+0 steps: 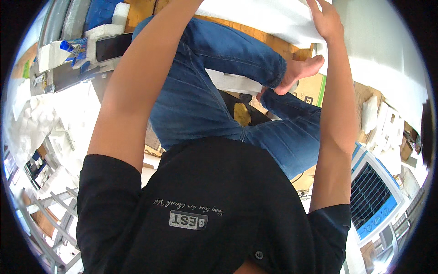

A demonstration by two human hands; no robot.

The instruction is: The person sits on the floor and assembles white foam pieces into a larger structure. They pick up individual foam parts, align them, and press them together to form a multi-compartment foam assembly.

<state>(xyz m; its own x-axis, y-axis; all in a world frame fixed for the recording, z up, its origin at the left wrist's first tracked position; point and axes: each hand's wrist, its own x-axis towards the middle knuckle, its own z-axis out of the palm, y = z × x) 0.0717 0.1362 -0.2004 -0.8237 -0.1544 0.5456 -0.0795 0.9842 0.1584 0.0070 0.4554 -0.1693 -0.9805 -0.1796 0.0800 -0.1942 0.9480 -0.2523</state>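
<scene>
A white sheet of soft, foam-like material [264, 20] spreads across the far side, over a brown wooden surface [277, 42]. At the top right my right hand [327, 22] rests against this sheet, its thumb stretched away from the other fingers. The upper edge of the picture cuts off its fingertips. My left forearm [146, 68] reaches up past the top edge, so the left hand is out of sight. Whatever it touches is hidden too. Between the two arms are my legs in blue jeans [232, 45] and a bare foot [299, 73].
A dark-screened device [114, 47] lies at the upper left, beside white foam blocks [49, 55] and blue-handled items [67, 46]. A blue-and-white appliance with a grille [372, 196] stands right. Metal ladder-like bars [57, 201] are lower left; pale sheeting [383, 50] is upper right.
</scene>
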